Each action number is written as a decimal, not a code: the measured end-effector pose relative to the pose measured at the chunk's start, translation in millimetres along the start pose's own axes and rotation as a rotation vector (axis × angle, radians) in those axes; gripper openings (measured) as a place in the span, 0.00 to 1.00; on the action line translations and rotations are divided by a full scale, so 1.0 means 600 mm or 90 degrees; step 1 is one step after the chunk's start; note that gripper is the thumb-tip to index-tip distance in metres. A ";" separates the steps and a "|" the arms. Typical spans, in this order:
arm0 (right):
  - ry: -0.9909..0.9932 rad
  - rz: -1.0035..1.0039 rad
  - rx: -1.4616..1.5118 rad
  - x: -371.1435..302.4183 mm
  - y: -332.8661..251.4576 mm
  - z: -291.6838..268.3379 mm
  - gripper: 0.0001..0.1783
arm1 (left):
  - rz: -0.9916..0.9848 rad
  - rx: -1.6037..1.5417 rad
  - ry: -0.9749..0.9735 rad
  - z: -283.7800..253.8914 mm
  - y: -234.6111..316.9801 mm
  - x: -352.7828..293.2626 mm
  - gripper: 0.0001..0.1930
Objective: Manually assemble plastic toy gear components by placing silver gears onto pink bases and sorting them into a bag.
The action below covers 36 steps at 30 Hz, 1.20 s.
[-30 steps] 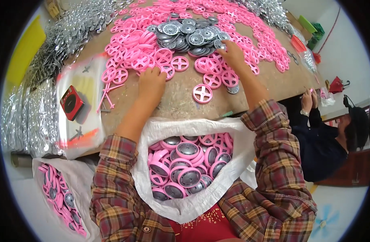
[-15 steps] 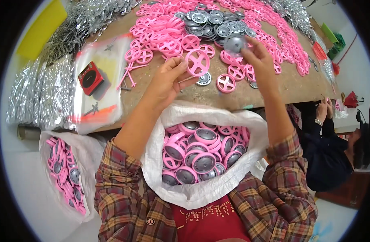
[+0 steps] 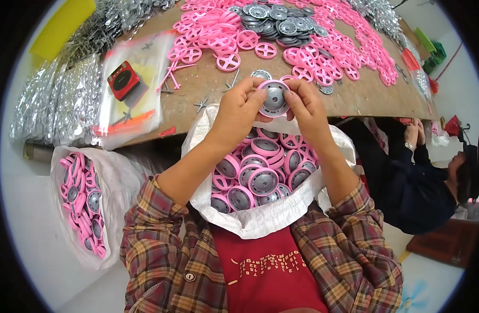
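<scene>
Between my two hands, over the near edge of the table, is a toy wheel (image 3: pixel 275 98): a grey hubcap disc seated in a pink ring. My left hand (image 3: pixel 242 107) grips its left side, thumb on the face. On the right side, my right hand (image 3: pixel 305 107) pinches it with thumb and fingers. Below, a white woven sack (image 3: pixel 250 228) holds many pink-and-grey wheels (image 3: pixel 263 180). Loose pink spoked rings (image 3: pixel 228 61) and a pile of grey discs (image 3: pixel 289 27) lie on the table beyond my hands.
A second sack (image 3: pixel 101 250) of wheels stands at the left. On the table (image 3: pixel 197 86) are a red device (image 3: pixel 123 81), plastic bags (image 3: pixel 140 117) and silvery packets (image 3: pixel 56 112). A person in dark clothes (image 3: pixel 414 182) sits at the right.
My hands have come together and nearer to me. The pink ring from my left hand and the grey disc from my right are now one wheel held between both.
</scene>
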State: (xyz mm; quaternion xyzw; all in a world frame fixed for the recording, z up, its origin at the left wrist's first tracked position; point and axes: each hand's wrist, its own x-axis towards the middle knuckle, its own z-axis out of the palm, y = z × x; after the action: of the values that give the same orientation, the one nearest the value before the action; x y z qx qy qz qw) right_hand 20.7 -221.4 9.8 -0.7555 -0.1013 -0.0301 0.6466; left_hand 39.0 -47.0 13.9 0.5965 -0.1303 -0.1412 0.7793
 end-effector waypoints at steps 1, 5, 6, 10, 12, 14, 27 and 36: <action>0.020 0.021 -0.029 -0.009 0.001 0.002 0.13 | 0.001 -0.001 -0.003 0.004 0.000 -0.006 0.12; -0.028 0.102 0.048 -0.046 -0.014 -0.005 0.14 | -0.131 -0.100 -0.048 0.006 -0.005 -0.030 0.15; -0.068 0.105 0.121 -0.054 -0.016 -0.011 0.14 | -0.161 -0.132 -0.074 0.004 -0.005 -0.037 0.18; -0.116 0.170 0.107 -0.086 -0.003 -0.040 0.20 | -0.148 -0.046 -0.153 0.016 -0.027 -0.054 0.21; -0.129 0.182 0.115 -0.099 0.005 -0.045 0.21 | -0.197 -0.049 -0.148 0.015 -0.031 -0.056 0.22; -0.141 0.195 0.123 -0.099 0.004 -0.057 0.23 | -0.197 0.034 -0.277 0.012 -0.035 -0.059 0.24; -0.114 -0.267 -0.606 0.157 0.125 -0.022 0.21 | 0.126 0.780 0.223 -0.193 -0.099 0.188 0.17; -0.051 -0.258 -0.670 0.168 0.141 -0.014 0.15 | 0.098 0.733 0.338 -0.208 -0.118 0.216 0.25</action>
State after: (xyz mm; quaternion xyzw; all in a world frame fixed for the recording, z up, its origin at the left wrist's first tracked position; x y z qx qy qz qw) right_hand 136.4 -230.4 -53.0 -0.9420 -0.2405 -0.1713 0.1597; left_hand 201.0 -2.0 -81.5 0.9233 -0.0304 0.1608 0.3474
